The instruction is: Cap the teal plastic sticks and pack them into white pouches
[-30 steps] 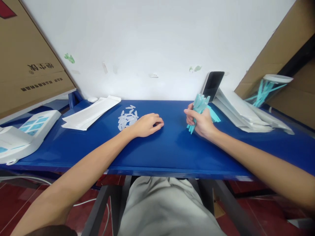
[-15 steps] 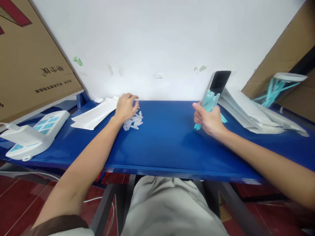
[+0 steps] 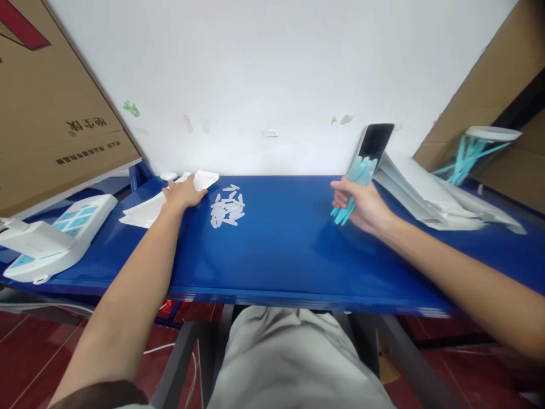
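Observation:
My left hand (image 3: 183, 193) lies with its fingers apart on the white paper sheets (image 3: 145, 212) at the left of the blue table (image 3: 272, 250). Right of it is a loose pile of small translucent white pieces (image 3: 227, 209). My right hand (image 3: 360, 204) is wrapped round a bundle of teal sticks (image 3: 363, 169), whose ends show above and below the fist. Just behind the bundle a dark phone (image 3: 377, 139) stands tilted against the white wall.
White packets (image 3: 434, 190) are stacked at the right, beside a clear cup (image 3: 477, 150) holding teal strips. A white power strip (image 3: 63, 238) with a plugged-in adapter sits at the left, below a large cardboard box (image 3: 63, 113).
My left hand has moved left from above the pile of small pieces onto the white paper. My right hand still holds the teal sticks, which are tilted slightly differently.

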{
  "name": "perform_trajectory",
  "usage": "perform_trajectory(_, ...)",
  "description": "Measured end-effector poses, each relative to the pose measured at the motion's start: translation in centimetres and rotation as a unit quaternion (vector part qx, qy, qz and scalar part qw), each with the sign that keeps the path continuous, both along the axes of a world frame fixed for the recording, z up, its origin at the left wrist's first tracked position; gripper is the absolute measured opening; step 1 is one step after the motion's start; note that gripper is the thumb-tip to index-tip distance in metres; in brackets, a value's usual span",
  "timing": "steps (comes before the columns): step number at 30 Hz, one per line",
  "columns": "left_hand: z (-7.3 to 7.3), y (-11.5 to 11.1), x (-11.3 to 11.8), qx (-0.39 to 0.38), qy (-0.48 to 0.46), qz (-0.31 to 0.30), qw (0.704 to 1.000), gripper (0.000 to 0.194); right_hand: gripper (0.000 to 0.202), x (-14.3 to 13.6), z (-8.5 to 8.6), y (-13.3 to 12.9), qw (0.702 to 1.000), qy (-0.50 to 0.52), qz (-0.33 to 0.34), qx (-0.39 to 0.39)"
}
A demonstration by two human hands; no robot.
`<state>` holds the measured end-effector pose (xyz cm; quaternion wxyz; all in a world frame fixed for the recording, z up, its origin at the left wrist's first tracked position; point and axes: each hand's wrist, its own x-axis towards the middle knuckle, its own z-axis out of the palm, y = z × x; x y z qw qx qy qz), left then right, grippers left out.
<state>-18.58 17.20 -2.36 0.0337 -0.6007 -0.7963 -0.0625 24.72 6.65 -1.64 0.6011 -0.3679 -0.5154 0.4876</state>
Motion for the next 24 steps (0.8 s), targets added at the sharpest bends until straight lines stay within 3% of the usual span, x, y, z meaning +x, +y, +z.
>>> perform_trajectory(6, -0.7, 0.4, -0.4, 0.009, -0.037, 0.032, 0.999, 0.098, 0.046, 0.5, -0.3, 0.7, 0.997, -0.026, -0.060, 0.050)
perform_trajectory(11, -0.9, 0.5, -0.7, 0.016, -0.073, 0.054, 0.996, 0.108, 0.046, -0.1, -0.9, 0.6, 0.996, -0.042, -0.039, 0.075)
perform_trajectory(15, -0.6, 0.2, -0.5, 0.081, -0.059, 0.024, 0.995, 0.104, 0.046, -0.2, -1.0, 0.5, 0.995, -0.051, -0.014, 0.081)
perform_trajectory(20, -0.7, -0.5, -0.1, 0.126, -0.100, 0.010, 0.987, 0.118, 0.044, -0.5, -1.4, 0.6, 0.993, -0.047, -0.030, 0.104)
perform_trajectory(24, 0.0, -1.3, 0.9, 0.168, -0.075, 0.023, 0.983, 0.106, 0.043, -1.0, -2.0, 0.7, 0.992, -0.058, -0.018, 0.107)
